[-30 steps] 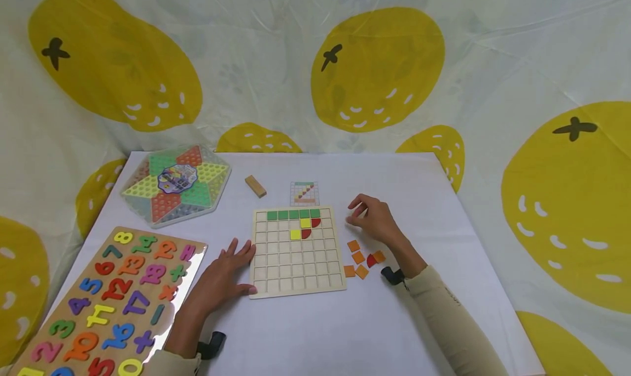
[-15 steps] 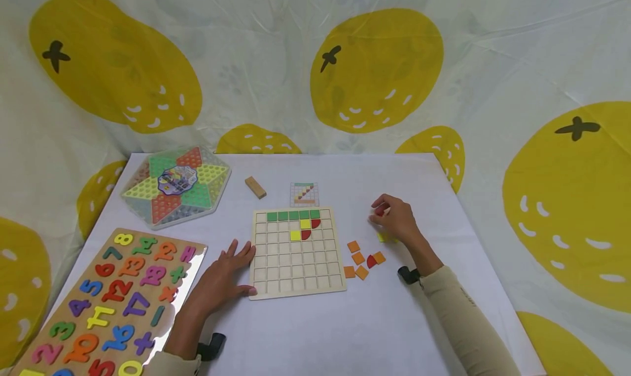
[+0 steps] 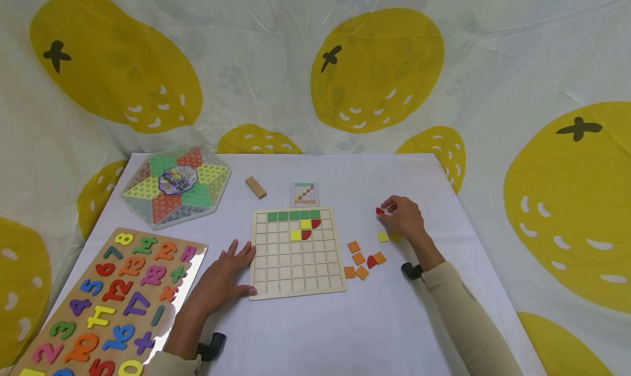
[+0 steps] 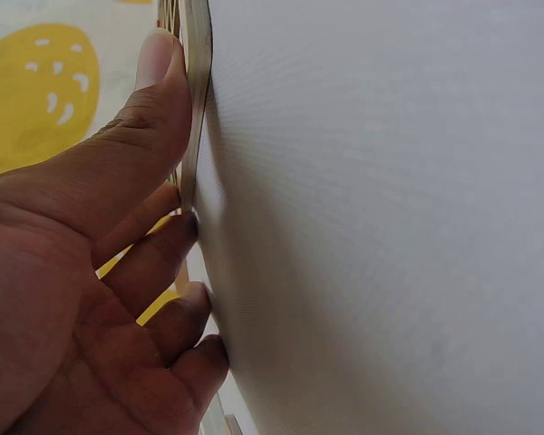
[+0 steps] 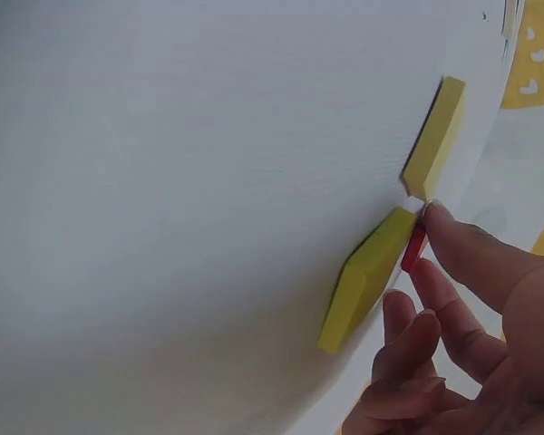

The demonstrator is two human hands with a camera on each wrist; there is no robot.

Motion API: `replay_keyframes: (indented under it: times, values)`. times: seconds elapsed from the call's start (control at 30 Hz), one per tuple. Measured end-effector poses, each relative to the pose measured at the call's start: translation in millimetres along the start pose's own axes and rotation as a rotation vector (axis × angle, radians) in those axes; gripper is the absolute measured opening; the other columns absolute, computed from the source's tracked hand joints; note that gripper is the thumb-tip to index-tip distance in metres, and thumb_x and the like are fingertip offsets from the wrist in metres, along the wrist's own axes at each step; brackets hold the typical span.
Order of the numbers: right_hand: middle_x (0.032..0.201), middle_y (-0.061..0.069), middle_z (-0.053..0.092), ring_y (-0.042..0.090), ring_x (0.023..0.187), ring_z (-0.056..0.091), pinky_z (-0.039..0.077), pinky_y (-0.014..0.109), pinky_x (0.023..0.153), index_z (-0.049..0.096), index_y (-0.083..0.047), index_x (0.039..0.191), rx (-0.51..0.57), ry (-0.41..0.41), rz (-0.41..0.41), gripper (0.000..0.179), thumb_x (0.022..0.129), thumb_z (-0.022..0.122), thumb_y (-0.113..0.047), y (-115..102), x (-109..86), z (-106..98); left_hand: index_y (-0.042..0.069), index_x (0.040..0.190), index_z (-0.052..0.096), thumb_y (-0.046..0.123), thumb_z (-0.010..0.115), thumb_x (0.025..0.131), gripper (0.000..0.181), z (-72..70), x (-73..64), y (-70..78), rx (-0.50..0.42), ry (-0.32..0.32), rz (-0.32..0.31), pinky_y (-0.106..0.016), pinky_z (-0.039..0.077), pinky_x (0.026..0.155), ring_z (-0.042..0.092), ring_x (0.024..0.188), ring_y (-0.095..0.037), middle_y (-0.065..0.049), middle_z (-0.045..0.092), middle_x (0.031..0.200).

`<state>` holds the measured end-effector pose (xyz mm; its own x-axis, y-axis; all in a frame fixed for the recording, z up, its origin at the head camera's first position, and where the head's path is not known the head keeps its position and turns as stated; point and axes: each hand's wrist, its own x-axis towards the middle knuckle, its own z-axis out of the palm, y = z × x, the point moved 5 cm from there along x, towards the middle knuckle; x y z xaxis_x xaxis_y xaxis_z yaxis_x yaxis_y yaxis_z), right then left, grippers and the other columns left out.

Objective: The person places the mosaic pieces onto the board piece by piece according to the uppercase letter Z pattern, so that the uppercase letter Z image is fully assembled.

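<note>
A wooden grid board (image 3: 296, 261) lies mid-table, with green squares (image 3: 293, 215), two yellow squares and two red quarter-circles set in its cells. My left hand (image 3: 224, 277) touches the board's left edge with spread fingers; the left wrist view shows thumb and fingertips along that edge. Right of the board, my right hand (image 3: 404, 218) pinches a red quarter-circle tile (image 5: 415, 248) between thumb and index finger, low over the cloth. Close by lie one yellow square tile (image 3: 382, 237) and a second yellow tile (image 5: 367, 281), mostly hidden under the hand in the head view.
Several orange squares (image 3: 361, 272) and a red quarter-circle (image 3: 371, 261) lie beside the board's right edge. Behind the board are a pattern card (image 3: 304, 194) and a wooden block (image 3: 256, 187). A number puzzle (image 3: 118, 305) and a hexagonal star board game (image 3: 176, 187) occupy the left side.
My right hand has moved right, away from the board's upper right corner, to the red quarter-circle, which its fingertips now pinch. The yellow tile has come into sight. My left hand keeps its place.
</note>
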<state>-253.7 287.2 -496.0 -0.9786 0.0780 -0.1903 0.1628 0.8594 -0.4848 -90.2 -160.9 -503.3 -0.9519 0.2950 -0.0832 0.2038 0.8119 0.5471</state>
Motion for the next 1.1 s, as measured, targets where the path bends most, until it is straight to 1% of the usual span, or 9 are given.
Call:
replay_keyframes:
  times: [0.1,0.2,0.33,0.43,0.63,0.73,0.93,1.1]
  values:
    - [0.115,0.017,0.068,0.034,0.104,0.059,0.054,0.046,0.089,0.068,-0.009,0.117,-0.012,-0.022,-0.001,0.029,0.097,0.079,-0.026,-3,1.2,1,0.004,0.157,0.048,0.028,0.097,0.073,0.101,-0.9,-0.3,1.1,-0.004,0.001,0.001,-0.071,0.033,0.123,0.025,0.160,-0.050,-0.014,0.042,0.166]
    - [0.112,0.016,0.067,0.033,0.102,0.059,0.054,0.042,0.085,0.066,-0.012,0.117,-0.003,-0.061,-0.024,0.025,0.098,0.077,-0.023,-6,1.9,4,0.004,0.157,0.048,0.028,0.097,0.073,0.101,-1.3,-0.3,1.7,-0.007,0.001,-0.001,-0.071,0.033,0.122,0.025,0.160,-0.050,-0.014,0.042,0.166]
    - [0.110,0.014,0.067,0.033,0.101,0.059,0.056,0.039,0.082,0.064,-0.015,0.116,0.033,-0.088,-0.071,0.022,0.098,0.076,-0.017,-13,1.0,11,0.005,0.158,0.048,0.028,0.097,0.072,0.101,-1.0,0.2,1.2,-0.006,0.001,-0.006,-0.071,0.032,0.123,0.025,0.160,-0.049,-0.014,0.042,0.166]
    - [0.108,0.013,0.067,0.031,0.099,0.059,0.056,0.035,0.078,0.066,-0.016,0.115,0.054,-0.085,-0.119,0.019,0.098,0.075,-0.014,-19,-1.3,15,0.005,0.158,0.048,0.028,0.097,0.072,0.101,-0.6,0.5,1.2,-0.004,0.003,-0.006,-0.071,0.033,0.123,0.025,0.160,-0.049,-0.014,0.043,0.166]
    - [0.101,0.009,0.065,0.027,0.089,0.058,0.051,0.032,0.070,0.070,-0.020,0.110,0.088,-0.090,-0.192,0.014,0.099,0.074,-0.014,-38,-9.3,22,0.006,0.158,0.049,0.029,0.097,0.072,0.101,0.4,0.8,0.5,-0.002,-0.001,-0.011,-0.072,0.033,0.122,0.026,0.160,-0.050,-0.013,0.043,0.166]
    - [0.100,0.008,0.066,0.026,0.086,0.058,0.049,0.031,0.070,0.071,-0.020,0.109,0.096,-0.102,-0.226,0.013,0.098,0.075,-0.013,-50,-15.2,24,0.006,0.158,0.048,0.029,0.097,0.072,0.101,0.1,1.0,0.5,-0.001,-0.004,-0.011,-0.072,0.033,0.122,0.026,0.160,-0.049,-0.013,0.043,0.166]
    - [0.096,0.005,0.068,0.024,0.083,0.056,0.050,0.030,0.070,0.076,-0.020,0.107,0.105,-0.121,-0.309,0.013,0.097,0.076,-0.011,-74,-27.1,32,0.006,0.158,0.048,0.028,0.097,0.072,0.101,-0.5,0.9,0.7,-0.015,-0.006,-0.012,-0.071,0.032,0.123,0.025,0.161,-0.048,-0.013,0.043,0.166]
    - [0.093,0.001,0.068,0.022,0.077,0.056,0.048,0.028,0.066,0.077,-0.021,0.107,0.115,-0.157,-0.374,0.014,0.097,0.077,-0.011,-89,-37.3,40,0.006,0.158,0.049,0.028,0.097,0.072,0.101,0.1,0.8,1.2,-0.010,-0.001,-0.003,-0.072,0.033,0.122,0.026,0.160,-0.050,-0.014,0.044,0.166]
